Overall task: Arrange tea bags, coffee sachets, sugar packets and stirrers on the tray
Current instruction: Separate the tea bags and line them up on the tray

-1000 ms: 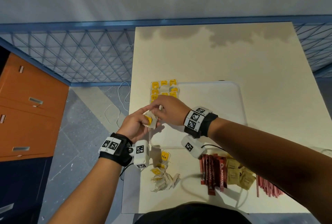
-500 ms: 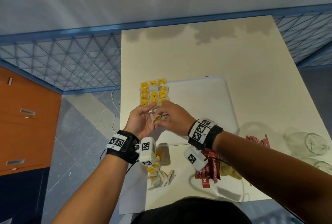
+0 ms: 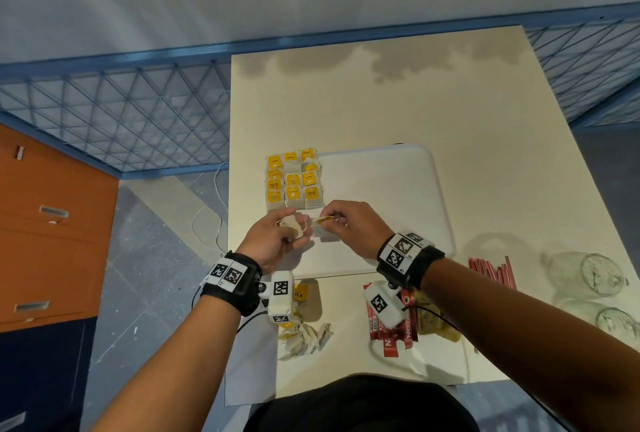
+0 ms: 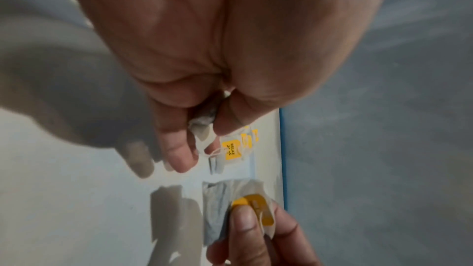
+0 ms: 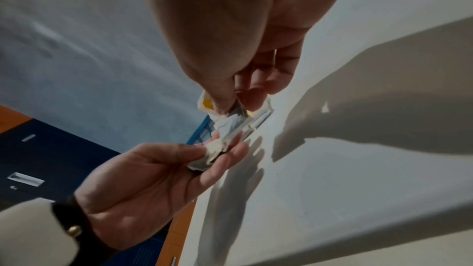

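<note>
One tea bag [image 3: 292,226] is being pinched in the left hand [image 3: 268,241], its yellow tag [image 3: 323,220] being pinched in the right hand [image 3: 349,223], just above the tray [image 3: 398,189]. Sorted tea bags [image 3: 294,182] are lying at the tray's left edge; sachets [image 3: 394,331] are being left on the table [image 3: 381,102].

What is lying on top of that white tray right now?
Rows of yellow-tagged tea bags fill the white tray's far-left corner. Both hands hold tea bags above its near-left part, covering whatever lies beneath them.

Cream table [image 3: 415,102], two clear glass jars [image 3: 588,275] at right, orange drawers [image 3: 52,223], blue mesh fence [image 3: 121,113]
</note>
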`<state>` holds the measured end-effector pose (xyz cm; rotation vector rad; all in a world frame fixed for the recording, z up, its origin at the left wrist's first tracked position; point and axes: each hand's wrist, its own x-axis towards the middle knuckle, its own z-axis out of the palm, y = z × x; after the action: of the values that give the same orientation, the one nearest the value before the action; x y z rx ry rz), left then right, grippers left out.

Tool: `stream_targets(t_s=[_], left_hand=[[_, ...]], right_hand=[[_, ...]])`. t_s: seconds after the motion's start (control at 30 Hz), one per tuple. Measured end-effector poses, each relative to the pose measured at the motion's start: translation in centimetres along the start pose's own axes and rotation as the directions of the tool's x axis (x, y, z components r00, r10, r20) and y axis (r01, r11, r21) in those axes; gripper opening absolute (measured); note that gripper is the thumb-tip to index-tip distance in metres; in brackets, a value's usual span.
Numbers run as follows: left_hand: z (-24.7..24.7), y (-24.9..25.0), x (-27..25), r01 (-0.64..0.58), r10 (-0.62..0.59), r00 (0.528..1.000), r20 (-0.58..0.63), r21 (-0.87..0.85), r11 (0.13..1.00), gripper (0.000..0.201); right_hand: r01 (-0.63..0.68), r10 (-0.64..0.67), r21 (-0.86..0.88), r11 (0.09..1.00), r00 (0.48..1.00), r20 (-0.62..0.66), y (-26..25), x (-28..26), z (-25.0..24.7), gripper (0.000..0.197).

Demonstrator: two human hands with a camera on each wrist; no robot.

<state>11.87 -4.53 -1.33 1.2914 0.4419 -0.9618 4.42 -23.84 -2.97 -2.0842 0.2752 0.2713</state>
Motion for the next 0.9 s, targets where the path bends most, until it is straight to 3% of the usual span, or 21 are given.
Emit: stream_targets(t_s=[0.3,0.47,0.63,0.77,0.9], left_hand=[[-0.9,0.2,-0.7,-0.005,0.0,0.997,-0.076,-0.072,0.997,0.034],[-1.2,0.2,-0.8,-0.003,0.001,0.999,-0.038,-0.047,0.999,0.021],[-1.7,-0.1,-0.2,0.011,-0.014,0.999,-0.029,-0.117,0.993,0.026],[-1.5,-0.1,0.0,-0.016,0.017,1.0,0.001,-0.069,0.997,0.034],[-1.5,-0.4,0.7,-0.03,0.029,0.999,-0.041,-0.027,0.999,0.037]], right_hand=[[-0.054,0.054,-0.189,0.981,0.999,-0.001,0.1,3.7,1.1,0.005],[-0.079,0.07,-0.266,0.961,0.997,-0.044,-0.1,5.4,1.4,0.008],[-0.092,0.079,-0.237,0.967,0.995,-0.063,0.1,5.5,1.5,0.017],[-0.042,0.02,-0.2,0.979,0.994,-0.109,-0.3,4.8,1.6,0.024],[0.132,-0.142,-0.13,0.983,0.987,-0.07,-0.7,3.4,1.9,0.018]])
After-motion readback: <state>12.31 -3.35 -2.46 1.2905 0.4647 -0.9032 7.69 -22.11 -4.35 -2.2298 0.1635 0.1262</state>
